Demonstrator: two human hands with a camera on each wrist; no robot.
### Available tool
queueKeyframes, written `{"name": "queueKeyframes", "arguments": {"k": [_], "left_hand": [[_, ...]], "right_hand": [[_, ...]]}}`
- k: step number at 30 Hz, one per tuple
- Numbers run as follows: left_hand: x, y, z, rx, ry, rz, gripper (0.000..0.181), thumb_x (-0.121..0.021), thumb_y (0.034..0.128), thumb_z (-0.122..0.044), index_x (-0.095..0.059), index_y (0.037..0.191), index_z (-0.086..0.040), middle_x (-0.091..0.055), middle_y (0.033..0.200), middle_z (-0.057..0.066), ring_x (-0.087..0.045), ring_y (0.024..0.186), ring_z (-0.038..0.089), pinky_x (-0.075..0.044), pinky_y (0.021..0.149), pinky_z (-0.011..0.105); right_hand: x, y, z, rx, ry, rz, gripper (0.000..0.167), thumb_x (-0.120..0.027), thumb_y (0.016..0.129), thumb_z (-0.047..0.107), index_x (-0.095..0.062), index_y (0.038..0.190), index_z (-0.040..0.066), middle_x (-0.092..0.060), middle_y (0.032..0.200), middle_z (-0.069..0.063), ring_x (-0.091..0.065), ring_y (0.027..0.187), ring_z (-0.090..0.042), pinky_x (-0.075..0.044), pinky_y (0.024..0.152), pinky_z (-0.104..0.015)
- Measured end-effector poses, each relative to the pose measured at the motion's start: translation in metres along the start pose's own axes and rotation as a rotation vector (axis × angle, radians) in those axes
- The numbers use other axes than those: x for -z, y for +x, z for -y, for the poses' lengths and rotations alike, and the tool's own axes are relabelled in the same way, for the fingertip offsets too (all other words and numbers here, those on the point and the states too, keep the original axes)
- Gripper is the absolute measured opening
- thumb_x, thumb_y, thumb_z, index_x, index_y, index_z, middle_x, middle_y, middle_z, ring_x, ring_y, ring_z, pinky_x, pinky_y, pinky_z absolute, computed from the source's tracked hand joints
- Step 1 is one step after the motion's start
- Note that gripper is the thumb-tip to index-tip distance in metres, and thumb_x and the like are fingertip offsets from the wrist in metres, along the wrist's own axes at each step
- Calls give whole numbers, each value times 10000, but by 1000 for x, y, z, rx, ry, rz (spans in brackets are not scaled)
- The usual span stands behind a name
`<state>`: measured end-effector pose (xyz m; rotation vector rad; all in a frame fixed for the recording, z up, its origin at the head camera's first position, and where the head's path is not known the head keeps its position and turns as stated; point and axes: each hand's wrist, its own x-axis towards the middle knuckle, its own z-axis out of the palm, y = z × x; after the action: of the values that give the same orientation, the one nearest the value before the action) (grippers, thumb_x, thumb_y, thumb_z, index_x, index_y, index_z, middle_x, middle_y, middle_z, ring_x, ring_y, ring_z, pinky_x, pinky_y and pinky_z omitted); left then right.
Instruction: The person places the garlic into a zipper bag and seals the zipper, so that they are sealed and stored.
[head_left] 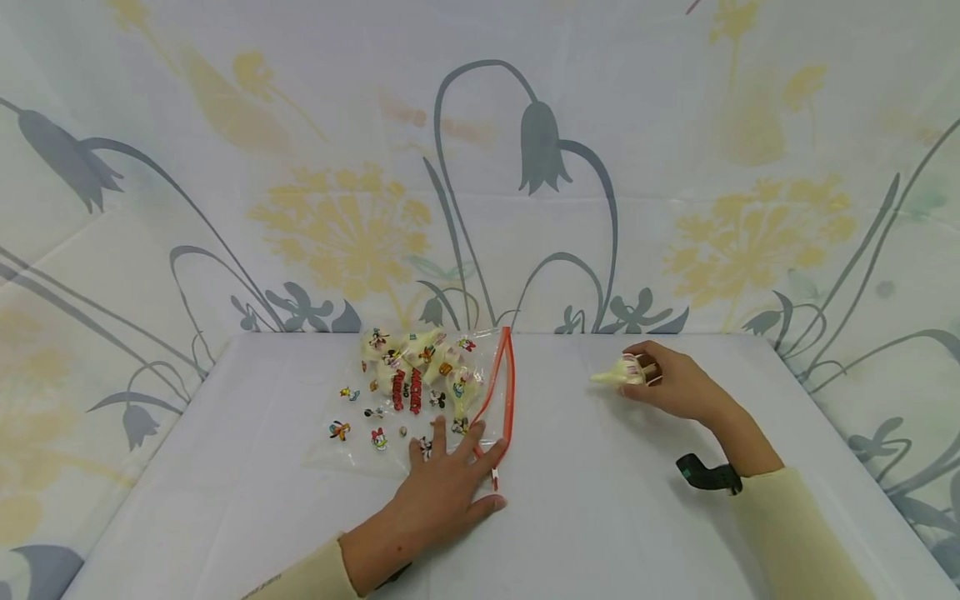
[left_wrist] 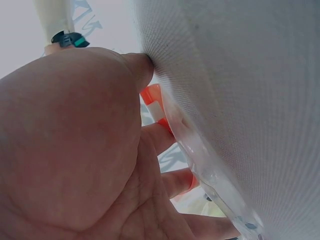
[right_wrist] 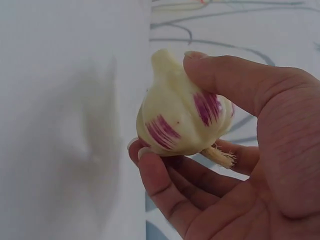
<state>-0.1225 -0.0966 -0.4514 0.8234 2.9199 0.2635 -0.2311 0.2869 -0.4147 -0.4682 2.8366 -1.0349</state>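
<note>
In the right wrist view a garlic bulb (right_wrist: 185,115), cream with purple streaks and a tuft of root fibres, is held between the thumb and fingers of my right hand (head_left: 678,383). The head view puts it just above the right half of the white table. On the left lies a clear zip bag (head_left: 352,454) with cartoon prints and a red zip edge; several cream bulbs (head_left: 461,387) are inside. My left hand (head_left: 442,483) rests with spread fingers on the bag's near right corner, by the red zip (head_left: 510,392). Its thumb touches the table beside the bag.
The white table (head_left: 570,517) reaches back to a pale curtain (head_left: 480,208) printed with grey and yellow flowers, which also hangs along both sides. A black band (head_left: 708,475) sits on the right wrist.
</note>
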Motion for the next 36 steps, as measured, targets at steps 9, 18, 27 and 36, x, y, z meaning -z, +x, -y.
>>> {"name": "queueKeyframes", "arguments": {"k": [9, 18, 27, 36], "left_hand": [[1, 0, 0, 4, -6, 10, 709, -600, 1011, -624, -446, 1629, -313, -378, 1689, 88, -287, 1472, 662, -346, 1020, 840], [1, 0, 2, 2, 7, 7, 709, -597, 1011, -629, -449, 1627, -310, -380, 1687, 89, -296, 1467, 662, -353, 1012, 841], [2, 0, 2, 4, 1, 19, 716, -595, 1010, -635, -440, 1632, -314, -365, 1697, 86, -279, 1476, 662, -344, 1017, 845], [3, 1, 1, 6, -5, 35, 721, -599, 1007, -636, -429, 1637, -330, -354, 1706, 83, -259, 1487, 660, -339, 1022, 846]], "right_hand": [[-19, 6, 12, 71, 60, 9, 596, -822, 943, 216, -562, 1421, -26, -683, 1197, -150, -691, 1050, -241, -585, 859, -262], [-36, 13, 19, 104, 94, -12, 628, -826, 942, 193, -540, 1457, -25, -687, 1195, -134, -692, 1045, -234, -588, 851, -259], [-54, 17, 28, 146, 135, -14, 628, -815, 939, 155, -536, 1470, -29, -685, 1219, -155, -702, 1016, -221, -588, 841, -266], [-66, 20, 32, 173, 142, 5, 673, -837, 926, 149, -524, 1500, -10, -662, 1302, -129, -682, 1013, -183, -586, 848, -289]]}}
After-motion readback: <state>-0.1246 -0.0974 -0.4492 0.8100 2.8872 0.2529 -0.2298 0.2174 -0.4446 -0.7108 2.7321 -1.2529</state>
